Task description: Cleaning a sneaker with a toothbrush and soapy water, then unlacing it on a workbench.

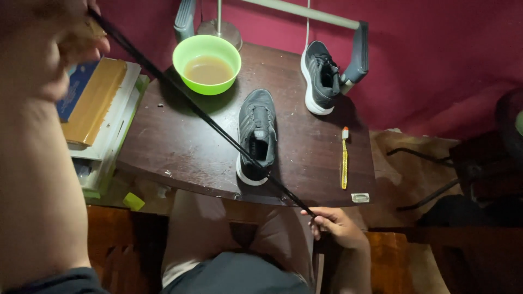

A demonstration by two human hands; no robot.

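A black shoelace (pixel 207 117) runs taut in a long diagonal across the scene, from the far left corner down to the near right, passing over the worktop (pixel 180 147) and across the nearer grey sneaker (pixel 257 136). The left hand (pixel 49 49), raised close to the camera and blurred, holds the lace's upper end; its grip is closed on the lace. The right hand (pixel 333 223), low at the near edge of the worktop, pinches the lace's lower end between thumb and fingers.

The nearer sneaker lies in the middle of the dark wooden worktop, toe pointing far, its eyelets without a lace. A second grey sneaker (pixel 320 76) with a white sole stands at the far right, beside a grey padded bar (pixel 357 49). A green bowl (pixel 207 62) of murky brownish liquid sits at the far left of the worktop. A yellow toothbrush (pixel 344 160) lies to the right of the nearer sneaker, well apart from it. Left of the worktop is a stack of books (pixel 95 103). The person's knees show under the near edge.
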